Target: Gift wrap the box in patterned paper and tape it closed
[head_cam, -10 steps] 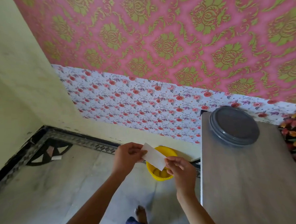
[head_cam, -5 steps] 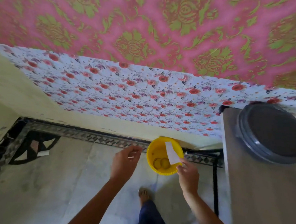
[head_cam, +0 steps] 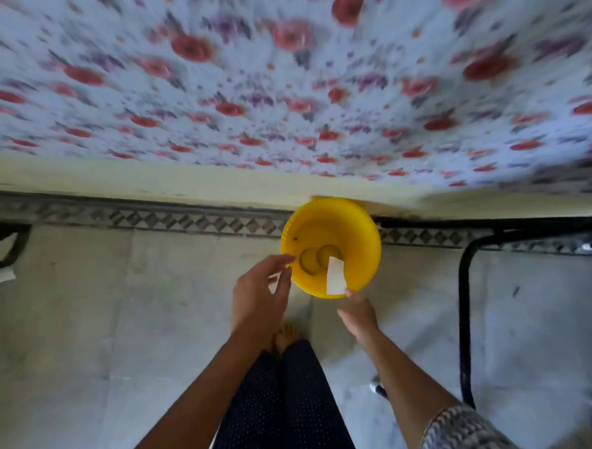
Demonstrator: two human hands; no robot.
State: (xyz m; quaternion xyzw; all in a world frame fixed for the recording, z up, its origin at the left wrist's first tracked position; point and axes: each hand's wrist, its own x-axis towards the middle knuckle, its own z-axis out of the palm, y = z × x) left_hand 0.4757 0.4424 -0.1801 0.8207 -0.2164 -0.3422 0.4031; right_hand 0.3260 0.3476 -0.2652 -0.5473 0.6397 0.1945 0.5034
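A yellow plastic bin point(head_cam: 360, 234) stands on the floor against the wall, with two round yellowish things point(head_cam: 318, 255) in its bottom. My right hand point(head_cam: 359, 315) pinches the lower end of a white paper strip point(head_cam: 335, 275), which hangs over the bin's near rim. To the bin's left hovers my left hand point(head_cam: 257, 296), its fingers loosely spread and pointing at the rim, with nothing clearly in it. Neither a box nor wrapping paper is in view.
A black metal table leg point(head_cam: 464, 318) rises at the right. The floral-papered wall point(head_cam: 281, 105) is blurred by head motion. My legs in dark dotted trousers point(head_cam: 290, 403) and a bare foot point(head_cam: 286, 334) are on the pale tiled floor point(head_cam: 104, 320).
My left hand let go of the white strip; my right hand carried it down over the yellow bin. My head tilted down, and the table top with the grey lid left the view.
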